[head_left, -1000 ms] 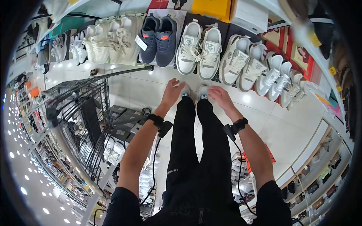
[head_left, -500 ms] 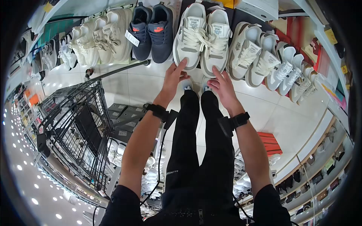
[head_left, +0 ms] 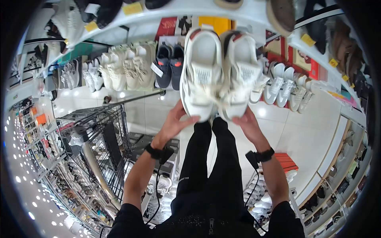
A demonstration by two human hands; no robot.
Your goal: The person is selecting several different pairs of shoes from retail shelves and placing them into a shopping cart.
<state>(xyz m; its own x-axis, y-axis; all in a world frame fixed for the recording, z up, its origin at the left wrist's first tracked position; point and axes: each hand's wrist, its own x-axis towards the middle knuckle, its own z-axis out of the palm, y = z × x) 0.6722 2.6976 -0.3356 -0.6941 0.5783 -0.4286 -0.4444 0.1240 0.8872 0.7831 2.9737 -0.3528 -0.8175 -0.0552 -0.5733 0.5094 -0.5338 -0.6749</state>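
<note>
A pair of white-and-grey sneakers is raised off the shelf toward the camera, slightly blurred, toes pointing at me. My left hand (head_left: 174, 123) grips the toe of the left sneaker (head_left: 194, 101), its thumb on top. At the toe of the right sneaker (head_left: 237, 109), my right hand (head_left: 251, 125) is closed in the same way. Cream laces join the two shoes in the middle. The fingers beneath both soles are partly hidden.
Dark blue sneakers (head_left: 163, 69) and cream sneakers (head_left: 141, 67) line the shelf to the left. White sneakers (head_left: 274, 87) stand to the right. Overhead runs an upper shelf edge (head_left: 158, 16). A black wire cart (head_left: 99, 139) is at my left, an orange box (head_left: 286, 162) at my right.
Both hands have closed on the toes of the sneakers. The pair has come up off the shelf, nearer to the camera. The view has tilted up, showing the upper shelf.
</note>
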